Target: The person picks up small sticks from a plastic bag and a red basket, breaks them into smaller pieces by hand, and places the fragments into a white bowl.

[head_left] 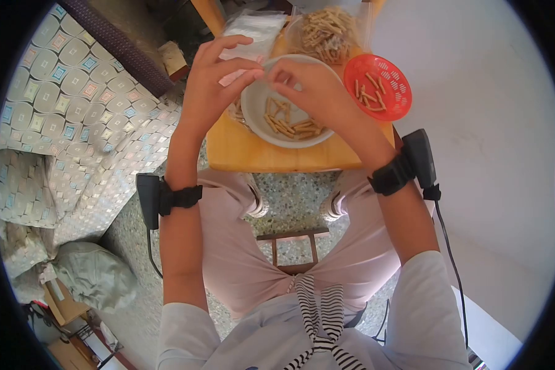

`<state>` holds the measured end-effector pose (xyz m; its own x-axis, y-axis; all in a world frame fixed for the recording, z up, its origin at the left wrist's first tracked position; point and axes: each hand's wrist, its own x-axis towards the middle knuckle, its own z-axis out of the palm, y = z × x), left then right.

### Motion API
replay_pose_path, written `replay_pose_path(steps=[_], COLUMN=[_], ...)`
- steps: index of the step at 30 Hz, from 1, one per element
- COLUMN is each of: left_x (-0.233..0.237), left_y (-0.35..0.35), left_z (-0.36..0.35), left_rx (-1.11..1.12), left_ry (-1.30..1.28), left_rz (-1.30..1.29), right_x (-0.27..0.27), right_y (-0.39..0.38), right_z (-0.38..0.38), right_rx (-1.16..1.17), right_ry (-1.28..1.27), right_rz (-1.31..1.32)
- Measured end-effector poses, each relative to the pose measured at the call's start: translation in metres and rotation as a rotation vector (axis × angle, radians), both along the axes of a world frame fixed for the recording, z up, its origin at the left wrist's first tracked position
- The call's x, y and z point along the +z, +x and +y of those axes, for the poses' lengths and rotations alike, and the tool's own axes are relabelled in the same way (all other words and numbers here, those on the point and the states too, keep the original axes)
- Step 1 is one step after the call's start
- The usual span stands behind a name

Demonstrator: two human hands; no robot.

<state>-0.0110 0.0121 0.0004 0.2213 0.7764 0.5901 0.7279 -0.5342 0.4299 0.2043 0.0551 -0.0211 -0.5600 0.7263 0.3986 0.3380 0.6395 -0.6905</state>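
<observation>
My left hand (217, 75) is above the left rim of a white bowl (327, 139), its thumb and index fingertips pressed together and the other fingers raised. My right hand (311, 89) reaches over the bowl from the right, fingers curled in a pinch close to the left fingertips. Whatever lies between the fingertips is too small or hidden to make out. Several short tan sticks (280, 126) lie in the bottom of the bowl. To the right, a red plastic basket (402, 92) with slotted sides holds several more such sticks (370, 97).
Behind the bowl, a clear bag (327, 31) is full of similar sticks. Clear plastic bags (253, 28) lie at the back left of the yellow wooden stool (246, 157). A patterned cloth (92, 111) covers furniture on the left; a white wall (475, 123) stands on the right.
</observation>
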Motion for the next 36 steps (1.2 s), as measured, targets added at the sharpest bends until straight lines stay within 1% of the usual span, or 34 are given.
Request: replay_pose_path(steps=[1,2,3,4,5,6,7,8,12,14,15,16,18,19,20,23,25,26,27,28,29,31,32,33,34,35,36], left_x=[0.0,0.001,0.002,0.002,0.002,0.001,-0.001,-0.003,-0.012,-0.019,-0.022,-0.025,-0.023,-0.021,-0.019,-0.016,-0.014,-0.014,-0.013,-0.012,-0.011,-0.013,-0.013,-0.015,-0.016,-0.018,-0.017], left_y=[-0.001,-0.003,-0.007,-0.013,-0.017,-0.021,-0.025,-0.028,-0.034,-0.036,-0.036,-0.036,-0.036,-0.033,-0.029,-0.026,-0.023,-0.022,-0.02,-0.017,-0.014,-0.007,-0.004,-0.003,-0.001,0.0,0.002], left_z=[0.001,0.003,0.003,0.003,0.003,0.002,0.001,0.0,-0.002,-0.001,0.0,0.001,0.002,0.002,0.003,0.003,0.002,0.001,0.001,0.001,0.001,-0.001,-0.001,0.0,0.002,0.003,0.004], left_rx=[0.021,0.042,0.042,0.131,0.221,0.22,0.294,0.368,0.412,0.418,0.417,0.399,0.381,0.405,0.425,0.418,0.377,0.335,0.336,0.228,0.121,0.092,0.06,0.061,0.069,0.077,0.075], left_ry=[0.012,0.026,0.028,0.073,0.117,0.119,0.08,0.042,-0.022,-0.098,-0.098,-0.107,-0.116,-0.111,-0.105,-0.104,-0.095,-0.086,-0.086,-0.107,-0.127,-0.126,-0.126,-0.127,-0.082,-0.036,-0.036], left_rz=[-0.024,-0.047,-0.045,0.043,0.13,0.13,0.189,0.248,0.268,0.371,0.371,0.349,0.331,0.27,0.208,0.164,0.16,0.154,0.154,0.157,0.16,0.174,0.19,0.19,0.186,0.181,0.181], right_x=[-0.005,-0.011,-0.018,-0.024,-0.031,-0.033,-0.036,-0.038,-0.048,-0.056,-0.061,-0.067,-0.072,-0.073,-0.073,-0.068,-0.055,-0.049,-0.034,-0.023,-0.016,-0.006,-0.004,-0.002,-0.001,0.001,0.002], right_y=[-0.001,-0.001,-0.002,-0.002,0.0,0.001,0.001,0.001,-0.003,-0.004,-0.006,-0.007,-0.01,-0.01,-0.01,-0.011,-0.012,-0.013,-0.015,-0.015,-0.014,-0.01,-0.009,-0.008,-0.007,-0.006,-0.006], right_z=[0.002,0.0,-0.001,-0.003,-0.004,-0.006,-0.007,-0.007,-0.009,-0.009,-0.007,-0.005,-0.003,-0.001,0.001,0.004,0.004,0.003,-0.001,-0.004,-0.006,-0.007,-0.007,-0.006,-0.005,-0.004,-0.003], right_rx=[0.153,0.152,0.141,0.128,0.128,0.091,0.054,0.054,0.044,0.051,0.057,0.063,0.046,0.029,0.025,0.008,-0.047,-0.046,-0.087,-0.128,-0.127,-0.097,-0.094,-0.1,-0.106,-0.106,-0.072], right_ry=[-0.132,-0.131,-0.058,0.014,0.015,0.101,0.189,0.191,0.149,0.143,0.199,0.255,0.257,0.26,0.262,0.259,0.233,0.233,0.157,0.08,0.081,0.173,0.173,0.151,0.129,0.129,0.088], right_rz=[-0.033,-0.033,-0.173,-0.313,-0.313,-0.421,-0.53,-0.53,-0.596,-0.623,-0.621,-0.618,-0.583,-0.552,-0.553,-0.602,-0.43,-0.43,-0.393,-0.357,-0.359,0.024,0.024,0.08,0.137,0.137,0.167])
